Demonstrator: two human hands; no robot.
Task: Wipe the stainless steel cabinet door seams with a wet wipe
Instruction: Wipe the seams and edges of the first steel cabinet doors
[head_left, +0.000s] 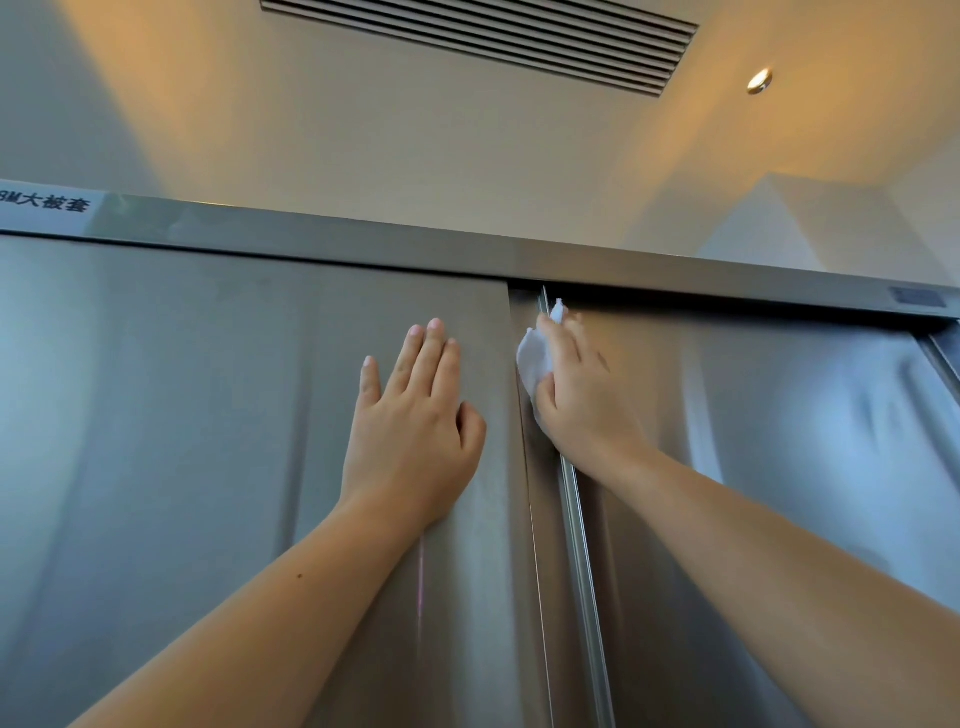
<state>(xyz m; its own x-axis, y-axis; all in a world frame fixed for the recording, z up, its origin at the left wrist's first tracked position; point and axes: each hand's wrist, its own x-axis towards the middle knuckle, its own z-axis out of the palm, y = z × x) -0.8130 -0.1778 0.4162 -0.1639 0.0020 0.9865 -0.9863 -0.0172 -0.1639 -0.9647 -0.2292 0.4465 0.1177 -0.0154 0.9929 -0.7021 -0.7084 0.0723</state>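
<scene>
Both forearms reach up from the bottom of the view toward two steel cabinet doors, and between those doors runs the seam (558, 467) that is to be cleaned. The left hand (415, 415) is laid flat and open on the left door (182, 415), fingers spread, gripping nothing; it is judged to be steadying the panel. The right hand (576, 384) is closed around a bunched white wet wipe (532, 358), which is pressed against the seam just below the top rail (363, 244). Only the upper end of the seam is covered by the wipe, so most of the length below appears yet to be done. The step is best done if a folded edge of the wipe is pushed into the groove with the fingertips rather than rubbed over it with the palm, and if it is drawn down in one long, even stroke along the bright metal strip (582, 571) beside the gap. Pressure should be kept steady, since brushed steel is likely to show streaks where a damp wipe is lifted midway. The corner under the rail, where dirt tends to gather, deserves a short extra pass. The left door should be kept braced so that the gap is not shifted by the pressing.
</scene>
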